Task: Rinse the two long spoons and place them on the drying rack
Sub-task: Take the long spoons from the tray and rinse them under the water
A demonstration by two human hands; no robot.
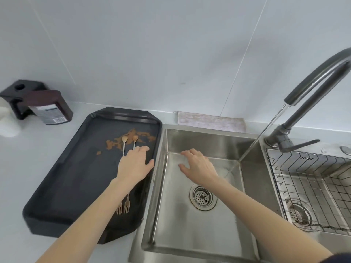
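Two long gold spoons (124, 142) (135, 140) lie side by side on a dark tray (62, 179), their bowls in a smear of brown powder (131, 140). My left hand (135, 164) reaches over the tray with straight fingers, covering the spoon handles; whether it touches them I cannot tell. My right hand (197, 166) hovers open over the left sink basin (190, 224), holding nothing. The wire drying rack (311, 177) sits in the right basin.
Two small gold forks (123, 205) lie on the tray under my left forearm. The grey faucet (307, 88) runs a stream of water (252, 147) into the left basin. A folded cloth (210, 121) lies behind the sink. A dark bottle (49, 107) and black holder stand at far left.
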